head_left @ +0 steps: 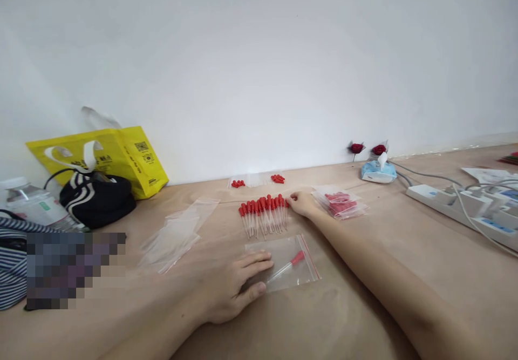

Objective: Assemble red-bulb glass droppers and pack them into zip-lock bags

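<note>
My left hand [243, 285] lies flat with its fingers stretched over the left edge of a clear zip bag [283, 246]. Inside that bag is one glass dropper with a red rubber bulb [298, 257], lying at a slant. Beyond the bag, a row of red-topped droppers [261, 214] lies side by side, bulbs toward the wall. At the row's right end my right hand [302, 203] pinches the bulb of the last dropper [287, 202]. Just right of this hand sits a stack of bags with red bulbs inside [340, 203].
Flat clear bags [178, 233] lie fanned out at left. Loose red bulbs [238, 184] and glass tubes lie near the wall. A yellow bag [141, 160], black pouch [97, 201] and bottle [30, 201] stand left; tissues [379, 172] and a power strip [457, 209] are right.
</note>
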### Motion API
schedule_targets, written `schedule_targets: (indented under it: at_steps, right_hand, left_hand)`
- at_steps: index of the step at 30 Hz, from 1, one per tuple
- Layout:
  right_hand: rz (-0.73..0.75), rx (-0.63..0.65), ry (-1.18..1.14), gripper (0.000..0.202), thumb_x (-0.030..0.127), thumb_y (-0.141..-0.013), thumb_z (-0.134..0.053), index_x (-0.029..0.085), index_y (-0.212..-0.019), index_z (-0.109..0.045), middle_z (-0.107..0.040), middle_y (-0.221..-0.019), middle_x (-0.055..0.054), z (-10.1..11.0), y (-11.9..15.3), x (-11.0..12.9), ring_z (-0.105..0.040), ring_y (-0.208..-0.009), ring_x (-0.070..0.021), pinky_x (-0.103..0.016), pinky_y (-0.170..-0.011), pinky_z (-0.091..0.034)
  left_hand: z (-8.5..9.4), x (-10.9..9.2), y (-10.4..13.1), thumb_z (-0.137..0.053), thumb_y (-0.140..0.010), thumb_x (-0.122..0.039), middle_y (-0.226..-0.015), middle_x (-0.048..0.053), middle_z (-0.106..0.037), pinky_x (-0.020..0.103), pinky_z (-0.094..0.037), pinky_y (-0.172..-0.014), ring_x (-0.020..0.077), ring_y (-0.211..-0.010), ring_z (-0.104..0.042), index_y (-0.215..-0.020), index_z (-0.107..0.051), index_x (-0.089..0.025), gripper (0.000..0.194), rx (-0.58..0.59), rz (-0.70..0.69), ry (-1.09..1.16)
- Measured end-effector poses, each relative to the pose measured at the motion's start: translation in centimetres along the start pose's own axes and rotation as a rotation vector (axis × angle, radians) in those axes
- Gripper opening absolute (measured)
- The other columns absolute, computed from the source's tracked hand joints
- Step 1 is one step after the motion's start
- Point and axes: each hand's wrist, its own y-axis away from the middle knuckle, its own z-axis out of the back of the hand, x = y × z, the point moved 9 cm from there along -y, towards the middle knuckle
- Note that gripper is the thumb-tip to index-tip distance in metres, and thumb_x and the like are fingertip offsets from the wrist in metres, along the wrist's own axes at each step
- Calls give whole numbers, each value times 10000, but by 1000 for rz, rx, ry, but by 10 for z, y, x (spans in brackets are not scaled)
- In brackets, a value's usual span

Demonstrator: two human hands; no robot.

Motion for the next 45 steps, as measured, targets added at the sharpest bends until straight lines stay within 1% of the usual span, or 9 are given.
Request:
schedule_targets:
  at_steps: [4,8,15,18,21,27,33,38,45]
  right_hand:
    - [-42,-1,-52,136,273,-655,-572,157,-601,-616,-641,-659,-74,-11,-7,-4,-577,-661,-188,-257,-587,-378]
    - [-47,-16,-165,159,288,-665,-547,156,-581,-577,-601,-578,-44,-5,-5,-6,-543,-568,-154,-248,-529,-369]
    - [71,-112,-470,313,406,-787,-370,178,-991,-437,-575,-721,-4,49,47,-12,-520,-577,-100,-225,-536,-412]
    - [148,-199,-709,357,472,-743,-460,190,-961,-448,-517,-670,20,77,78,-22,-476,-533,-90,-220,-501,-394]
    - [116,-252,-817,364,496,-702,-521,198,-906,-473,-499,-673,26,88,92,-36,-457,-521,-81,-220,-495,-387]
    - [-36,-200,-981,379,489,-627,-600,205,-832,-456,-533,-664,19,64,100,-41,-502,-517,-100,-247,-488,-418]
    - [-151,57,-969,351,425,-588,-668,188,-759,-473,-576,-625,0,33,119,-25,-557,-524,-124,-258,-496,-437]
    - [21,293,-658,315,433,-602,-660,158,-699,-542,-583,-592,10,18,124,-6,-516,-524,-100,-230,-497,-395]
    - [118,401,-583,336,415,-599,-672,144,-759,-557,-594,-653,6,7,122,-1,-514,-576,-99,-235,-552,-394]
  left_hand:
    - [1,-2,2,-437,-846,-361,-1351,28,-370,435,-277,-1009,230,-1233,-322,-1264,-389,-282,428,0,-15,-9]
    - [-1,-2,1,-410,-860,-346,-1353,23,-367,427,-272,-1015,214,-1241,-309,-1262,-389,-283,408,1,-10,-34]
    - [0,-1,0,-367,-880,-312,-1331,12,-403,415,-282,-1013,207,-1230,-332,-1241,-420,-288,366,-17,-13,-38]
    - [0,-1,-1,-374,-877,-313,-1327,21,-408,412,-281,-1014,207,-1228,-335,-1237,-427,-276,365,-25,-14,-40]
    - [-2,0,-1,-386,-872,-306,-1321,29,-415,406,-281,-1015,202,-1226,-336,-1234,-431,-259,368,-30,-21,-57]
    - [-3,3,0,-392,-867,-319,-1327,40,-405,410,-288,-1009,198,-1228,-333,-1266,-379,-254,405,-53,-19,-68]
    - [0,5,1,-435,-840,-344,-1330,57,-401,436,-318,-981,234,-1201,-372,-1286,-351,-251,463,-77,46,-38]
    - [0,5,1,-448,-835,-357,-1333,41,-399,438,-312,-985,239,-1202,-371,-1289,-343,-272,473,-90,29,-20]
    - [-2,7,0,-447,-836,-369,-1333,40,-398,429,-293,-1000,228,-1211,-358,-1286,-351,-262,472,-71,29,-33]
